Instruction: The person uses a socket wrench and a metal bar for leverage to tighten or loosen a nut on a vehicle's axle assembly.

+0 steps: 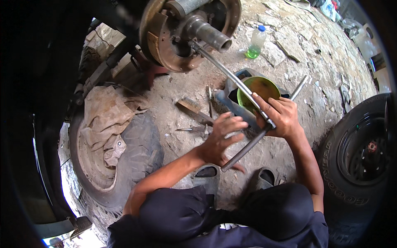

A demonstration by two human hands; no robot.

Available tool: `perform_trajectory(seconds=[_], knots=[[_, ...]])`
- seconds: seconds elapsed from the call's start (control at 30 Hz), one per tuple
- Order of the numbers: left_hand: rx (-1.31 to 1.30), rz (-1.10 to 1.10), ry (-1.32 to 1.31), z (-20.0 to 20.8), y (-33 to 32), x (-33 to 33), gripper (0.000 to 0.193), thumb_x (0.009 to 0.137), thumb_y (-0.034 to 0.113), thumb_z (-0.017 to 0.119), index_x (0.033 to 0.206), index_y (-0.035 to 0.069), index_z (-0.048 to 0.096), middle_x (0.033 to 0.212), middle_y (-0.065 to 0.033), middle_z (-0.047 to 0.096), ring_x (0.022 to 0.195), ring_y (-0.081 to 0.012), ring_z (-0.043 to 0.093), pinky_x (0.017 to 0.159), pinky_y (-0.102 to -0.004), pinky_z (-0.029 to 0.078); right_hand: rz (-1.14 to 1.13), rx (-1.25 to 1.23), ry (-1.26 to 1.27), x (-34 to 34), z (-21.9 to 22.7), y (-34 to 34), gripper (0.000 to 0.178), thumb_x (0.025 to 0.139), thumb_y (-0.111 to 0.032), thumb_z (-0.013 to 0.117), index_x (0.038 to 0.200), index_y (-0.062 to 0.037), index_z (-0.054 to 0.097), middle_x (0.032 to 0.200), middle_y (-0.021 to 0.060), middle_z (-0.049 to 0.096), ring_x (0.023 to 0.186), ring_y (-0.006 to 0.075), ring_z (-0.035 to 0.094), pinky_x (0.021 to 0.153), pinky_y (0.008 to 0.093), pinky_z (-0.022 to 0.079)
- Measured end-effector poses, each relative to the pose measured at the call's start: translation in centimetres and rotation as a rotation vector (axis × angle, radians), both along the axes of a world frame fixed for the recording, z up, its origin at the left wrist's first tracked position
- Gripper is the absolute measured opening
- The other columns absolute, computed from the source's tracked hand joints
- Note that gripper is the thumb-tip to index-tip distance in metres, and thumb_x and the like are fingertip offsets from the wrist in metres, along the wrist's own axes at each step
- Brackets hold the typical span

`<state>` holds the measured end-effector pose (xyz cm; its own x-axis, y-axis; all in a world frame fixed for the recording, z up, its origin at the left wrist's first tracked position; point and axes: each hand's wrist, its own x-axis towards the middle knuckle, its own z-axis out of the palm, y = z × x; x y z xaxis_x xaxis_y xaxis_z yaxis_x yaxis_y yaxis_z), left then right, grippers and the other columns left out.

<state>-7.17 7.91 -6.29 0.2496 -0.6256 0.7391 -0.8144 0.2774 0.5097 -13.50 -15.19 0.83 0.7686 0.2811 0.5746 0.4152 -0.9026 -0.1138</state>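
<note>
A long T-handle socket wrench runs from the rusty brake backing plate down toward me. Its far end meets the plate just below the protruding axle spindle. My right hand is closed around the joint of the shaft and crossbar, index finger lying along the shaft. To its left, my left hand has its fingers spread and holds nothing. It is close to the lower end of the crossbar; whether the thumb touches the bar I cannot tell.
A green bowl sits beneath the wrench. Beyond it stands a blue-capped bottle with green liquid. A wire brush lies on the rough ground. Brown cloth covers part of a tyre at left; another tyre flanks me at right.
</note>
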Motion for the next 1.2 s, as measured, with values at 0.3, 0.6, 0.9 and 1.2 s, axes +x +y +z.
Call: perform_trajectory(seconds=[0.3, 0.6, 0.9, 1.2], knots=[[-0.083, 0.037, -0.039, 3.9, -1.8, -1.0, 0.025, 0.097, 0.037, 0.053, 0.112, 0.017, 0.059, 0.121, -0.0057, 0.058, 0.119, -0.0235, 0.053, 0.111, -0.0617, 0.028, 0.025, -0.06, -0.074, 2.2, 1.4, -5.6, 0.055, 0.053, -0.014, 0.082, 0.106, -0.0072, 0.07, 0.073, 0.0006, 0.057, 0.067, 0.0204, 0.055, 0.066, 0.0333, 0.044], [-0.163, -0.17, -0.223, 9.6, -5.5, 0.7, 0.029, 0.098, 0.034, 0.043, 0.092, 0.016, 0.065, 0.103, -0.0037, 0.063, 0.109, -0.0244, 0.056, 0.099, -0.0556, 0.037, -0.307, 0.404, -0.095, 2.5, -8.0, -5.9, 0.037, 0.09, -0.012, 0.067, 0.057, -0.0058, 0.052, 0.054, 0.0086, 0.05, 0.049, 0.0221, 0.046, 0.053, 0.0342, 0.035], [0.038, -0.338, -0.1, 14.9, -15.0, 3.7, 0.016, 0.067, 0.011, 0.054, 0.078, 0.008, 0.064, 0.087, -0.0054, 0.062, 0.098, -0.0249, 0.055, 0.09, -0.0435, 0.04, -0.403, 1.286, 0.251, -1.4, -17.3, 5.5, 0.029, 0.102, -0.019, 0.051, 0.075, -0.0081, 0.054, 0.071, -0.003, 0.049, 0.063, 0.0078, 0.04, 0.057, 0.0268, 0.034], [0.206, -0.312, 0.106, 13.9, -19.4, 4.7, 0.015, 0.073, 0.013, 0.055, 0.075, 0.001, 0.062, 0.083, -0.0186, 0.064, 0.087, -0.0339, 0.063, 0.084, -0.0456, 0.048, -0.243, 2.053, 0.442, -2.1, -11.2, 12.0, 0.049, 0.102, -0.036, 0.051, 0.06, -0.0161, 0.037, 0.055, -0.0063, 0.029, 0.049, 0.0077, 0.023, 0.047, 0.0279, 0.019]])
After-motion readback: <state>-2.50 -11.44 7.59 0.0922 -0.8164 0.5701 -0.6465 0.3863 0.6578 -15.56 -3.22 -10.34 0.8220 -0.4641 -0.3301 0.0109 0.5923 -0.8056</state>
